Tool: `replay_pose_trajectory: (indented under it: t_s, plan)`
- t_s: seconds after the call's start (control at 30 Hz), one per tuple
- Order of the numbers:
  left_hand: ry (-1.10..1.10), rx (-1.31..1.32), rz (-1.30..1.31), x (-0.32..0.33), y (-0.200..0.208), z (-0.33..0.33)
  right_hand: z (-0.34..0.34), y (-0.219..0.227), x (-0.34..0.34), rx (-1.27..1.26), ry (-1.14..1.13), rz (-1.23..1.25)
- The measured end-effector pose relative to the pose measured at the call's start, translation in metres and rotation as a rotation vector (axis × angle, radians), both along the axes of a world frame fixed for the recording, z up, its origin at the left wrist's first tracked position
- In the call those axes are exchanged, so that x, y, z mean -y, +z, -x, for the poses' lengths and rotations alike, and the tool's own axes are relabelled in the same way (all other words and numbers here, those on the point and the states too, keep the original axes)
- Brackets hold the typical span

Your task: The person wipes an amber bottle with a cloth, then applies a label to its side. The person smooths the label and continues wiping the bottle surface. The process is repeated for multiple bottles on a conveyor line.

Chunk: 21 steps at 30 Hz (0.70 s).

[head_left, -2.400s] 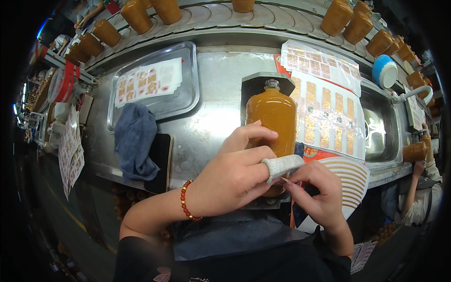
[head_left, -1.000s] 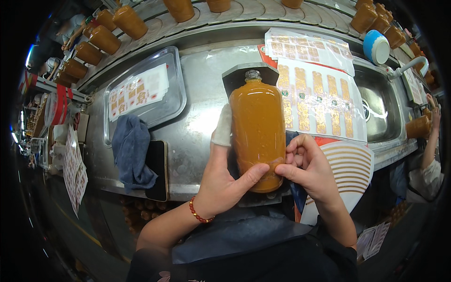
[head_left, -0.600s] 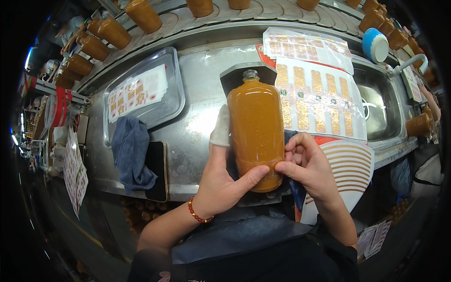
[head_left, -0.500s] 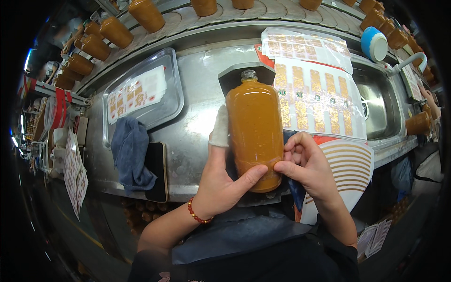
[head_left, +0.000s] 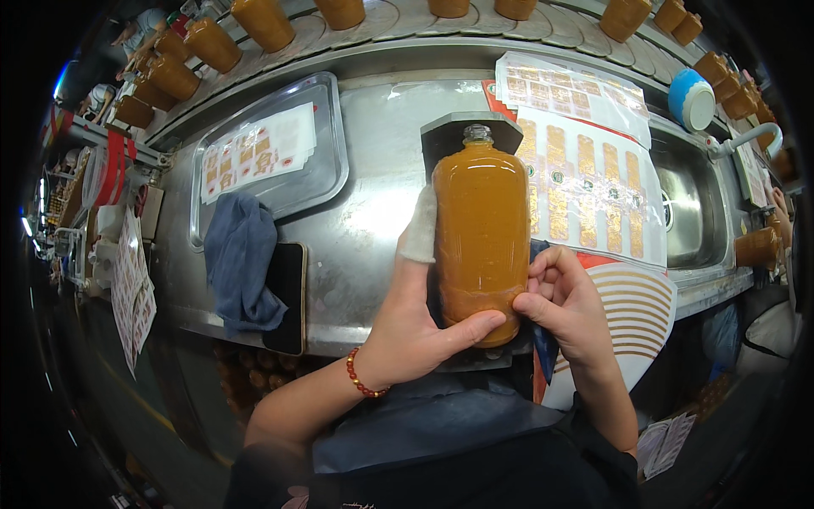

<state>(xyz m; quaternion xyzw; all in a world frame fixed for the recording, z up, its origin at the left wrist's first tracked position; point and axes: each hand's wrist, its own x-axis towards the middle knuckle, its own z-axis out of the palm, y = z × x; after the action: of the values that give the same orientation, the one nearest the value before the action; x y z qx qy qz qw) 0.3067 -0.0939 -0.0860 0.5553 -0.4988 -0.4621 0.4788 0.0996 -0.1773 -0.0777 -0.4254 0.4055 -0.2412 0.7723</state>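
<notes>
A glossy brown bottle (head_left: 482,220) with a clear glass neck leans back against a dark angular stand (head_left: 437,136). My left hand (head_left: 415,327) is wrapped round its left side and base, the thumb across the lower front; a pale cloth cot covers one finger, and a red bead bracelet is on the wrist. At the lower right edge of the bottle, my right hand (head_left: 564,301) is closed in a pinch, thumb against the glass. Whatever those fingertips hold is too small to make out. A faint shiny band crosses the bottle's lower front.
Left are a steel tray (head_left: 339,161) with label sheets (head_left: 254,153), a blue cloth (head_left: 242,263) and a phone (head_left: 288,297). Right are gold label sheets (head_left: 585,187), curved strips (head_left: 632,314) and a sink (head_left: 687,220). Brown bottles line a conveyor (head_left: 390,25) behind.
The view has shifted, so the bench, bottle and hands sit further right in the picture. The bottles on the conveyor have moved along. My grip looks nearly the same.
</notes>
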Motion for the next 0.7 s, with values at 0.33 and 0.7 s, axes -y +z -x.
replay_pose_trajectory:
  t_s: [0.33,0.7]
  plan:
    - [0.011,-0.006,0.002,-0.002,0.001,0.002,0.006,-0.005,0.0,0.071,-0.004,-0.035]
    - [0.034,0.054,-0.021,-0.003,0.0,0.004,0.003,-0.003,0.0,0.059,-0.008,-0.05]
